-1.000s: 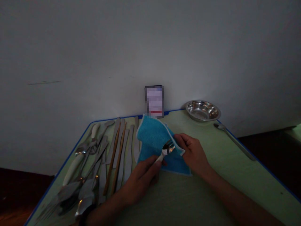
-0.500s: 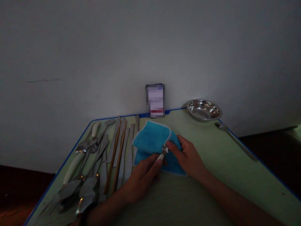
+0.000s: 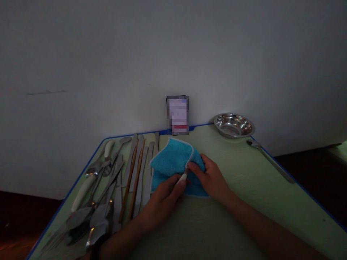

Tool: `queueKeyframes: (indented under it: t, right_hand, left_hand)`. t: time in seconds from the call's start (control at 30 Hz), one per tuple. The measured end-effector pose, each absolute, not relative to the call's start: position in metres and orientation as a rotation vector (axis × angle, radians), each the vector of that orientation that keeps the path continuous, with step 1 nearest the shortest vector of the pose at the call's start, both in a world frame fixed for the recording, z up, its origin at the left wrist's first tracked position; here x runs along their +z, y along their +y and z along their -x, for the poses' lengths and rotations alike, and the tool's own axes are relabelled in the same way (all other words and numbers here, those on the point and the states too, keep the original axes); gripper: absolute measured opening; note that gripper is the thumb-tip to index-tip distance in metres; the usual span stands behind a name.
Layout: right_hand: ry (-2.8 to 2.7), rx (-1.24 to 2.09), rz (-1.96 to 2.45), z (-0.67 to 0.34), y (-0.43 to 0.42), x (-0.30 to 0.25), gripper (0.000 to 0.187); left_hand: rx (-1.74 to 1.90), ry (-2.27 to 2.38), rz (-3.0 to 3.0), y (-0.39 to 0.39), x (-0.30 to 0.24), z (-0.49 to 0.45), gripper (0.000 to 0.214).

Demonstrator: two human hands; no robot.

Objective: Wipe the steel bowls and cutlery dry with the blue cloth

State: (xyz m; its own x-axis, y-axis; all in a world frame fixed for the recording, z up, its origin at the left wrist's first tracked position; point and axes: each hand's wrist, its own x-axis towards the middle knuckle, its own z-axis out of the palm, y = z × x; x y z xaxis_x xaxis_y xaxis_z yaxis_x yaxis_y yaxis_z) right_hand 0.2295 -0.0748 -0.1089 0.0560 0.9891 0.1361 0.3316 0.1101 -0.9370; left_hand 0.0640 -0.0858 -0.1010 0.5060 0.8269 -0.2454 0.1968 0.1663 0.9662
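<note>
My left hand (image 3: pixel 169 193) is closed around the white handle (image 3: pixel 182 178) of a metal utensil. Its head is hidden in a blue cloth (image 3: pixel 170 157) with a pale edge, so I cannot tell its kind. My right hand (image 3: pixel 215 177) pinches the cloth around the utensil's metal neck, thumb on top. Just left of the cloth lie several table knives (image 3: pixel 148 173) and a pair of wooden chopsticks (image 3: pixel 138 173), roughly side by side.
Spoons, forks and other cutlery (image 3: pixel 81 216) lie piled along the table's left side. A steel bowl (image 3: pixel 234 125) stands at the back right corner, with a long spoon (image 3: pixel 271 162) near the right edge. A phone (image 3: pixel 178 115) with a blurred screen leans against the wall (image 3: pixel 173 47).
My right thumb and the cloth now cover more of the utensil's metal neck. My left hand keeps its grip on the handle. The whole view has shifted slightly.
</note>
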Motion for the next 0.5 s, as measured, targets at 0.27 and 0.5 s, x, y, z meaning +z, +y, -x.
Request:
queueKeyframes:
  t: [0.27,0.5]
  right_hand:
    - [-1.291,0.845,1.293,-0.226,-0.034,-0.116,0.030]
    - [-1.242,0.881,1.236,-0.224,-0.035,-0.117,0.036]
  left_hand:
    - [0.733,1.058,-1.206,-0.077,-0.102,-0.069,0.029]
    - [0.635,1.074,-1.430,-0.081,-0.108,-0.069,0.036]
